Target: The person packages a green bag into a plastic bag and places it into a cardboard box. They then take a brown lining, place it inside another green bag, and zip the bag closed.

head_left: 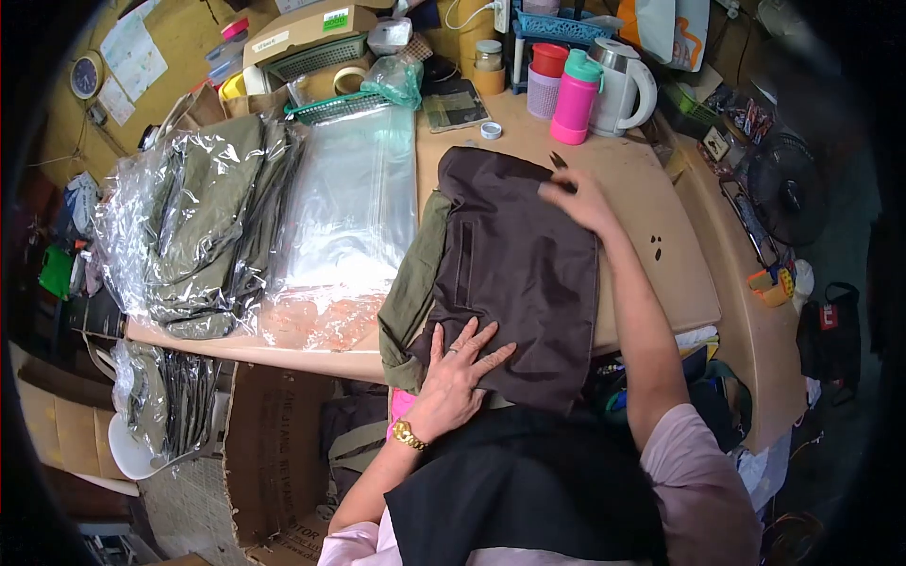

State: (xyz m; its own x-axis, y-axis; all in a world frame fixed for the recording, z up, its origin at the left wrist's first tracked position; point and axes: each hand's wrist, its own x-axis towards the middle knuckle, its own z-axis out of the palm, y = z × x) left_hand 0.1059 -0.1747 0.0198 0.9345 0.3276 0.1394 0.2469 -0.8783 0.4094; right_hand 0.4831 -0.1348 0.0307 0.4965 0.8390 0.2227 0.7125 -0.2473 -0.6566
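Note:
A dark brown garment (519,255) lies spread on the table in front of me, with a welt-like slit on its left part. Olive green cloth (415,274) shows along its left edge. My left hand (458,377) rests flat on the garment's lower part, fingers spread, with a gold watch on the wrist. At the upper right of the garment, my right hand (583,200) is closed and slightly blurred. A small dark pointed tool that looks like thread snips (558,160) sticks out from its fingers.
Olive garments in clear bags (208,217) are piled at the left, beside a stack of clear plastic bags (354,198). A pink bottle (577,99) and a kettle (618,90) stand at the back. Below the table's left edge is an open cardboard box (269,453).

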